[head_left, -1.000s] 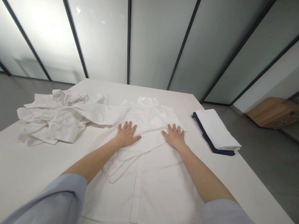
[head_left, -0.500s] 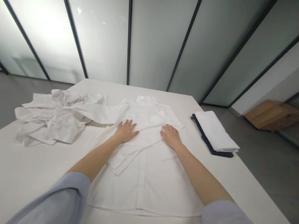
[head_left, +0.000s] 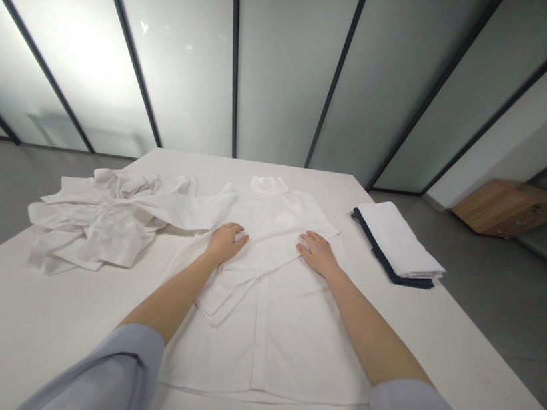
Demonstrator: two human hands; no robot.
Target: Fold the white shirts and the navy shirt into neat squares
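Note:
A white shirt (head_left: 286, 341) lies spread on the white table, its collar at the far end and its hem toward me. One sleeve is folded across its front. My left hand (head_left: 226, 243) rests on the shirt's left part, fingers curled a little and parted from the thumb, holding nothing I can see. On the right part of the shirt lies my right hand (head_left: 317, 252), fingers slightly bent and apart, with nothing visible in it. Beyond my left hand, the cloth of the shirt meets a crumpled white heap (head_left: 105, 216).
At the right edge of the white table (head_left: 439, 361) sits a folded white cloth (head_left: 397, 238) on top of a folded dark blue one (head_left: 386, 265). A wooden cabinet (head_left: 509, 209) stands on the floor at the right. Frosted glass panels rise behind the table.
The fingers of my left hand have drawn in from a spread, flat pose. My right hand's fingers have bent slightly. The shirt looks the same, and the view has shifted slightly.

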